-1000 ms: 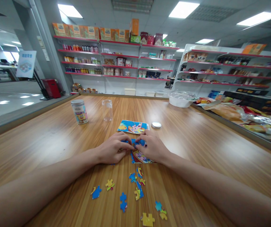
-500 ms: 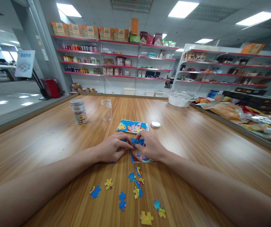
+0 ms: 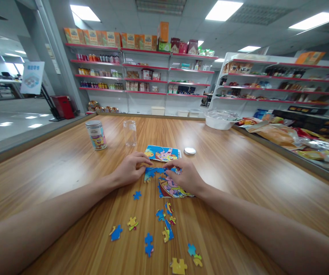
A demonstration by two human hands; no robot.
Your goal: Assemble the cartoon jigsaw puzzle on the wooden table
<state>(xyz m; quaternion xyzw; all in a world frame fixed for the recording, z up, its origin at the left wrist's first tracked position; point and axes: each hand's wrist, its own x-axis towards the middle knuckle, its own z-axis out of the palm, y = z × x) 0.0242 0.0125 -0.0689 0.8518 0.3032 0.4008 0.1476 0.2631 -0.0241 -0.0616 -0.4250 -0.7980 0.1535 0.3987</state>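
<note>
Fingertips of both your hands meet over the top edge of the partly assembled cartoon jigsaw panel (image 3: 172, 188) lying flat on the long wood-grain table (image 3: 239, 160). Your left hand (image 3: 128, 169) is curled loosely, thumb and forefinger pinched close on the strip of joined blue puzzle pieces (image 3: 152, 172) at the panel's upper left corner; whether it grips that strip or only presses it down, you cannot tell from this angle. Your right hand (image 3: 183, 176) lies palm-down across the panel's upper right, fingers bent and nearly closed, seemingly pinning the finished section so it stays put while the blue strip is lined up against it.

Just beyond your hands lies the printed cartoon reference card (image 3: 162, 153), face up and close enough to compare against. A small round silver lid (image 3: 190, 151) sits just right of it. Farther back on the left stand a clear plastic tube (image 3: 130, 133), open and upright, and a closed cylindrical tin with cartoon print (image 3: 96, 135), well apart from the work.

Nearer you, the loose blue and yellow jigsaw pieces (image 3: 166, 229) are scattered flat between your forearms, within easy reach. One single blue piece (image 3: 137, 195) lies apart from them, just below your left hand.

Shop shelving with red edges (image 3: 141, 70) lines the far wall.
</note>
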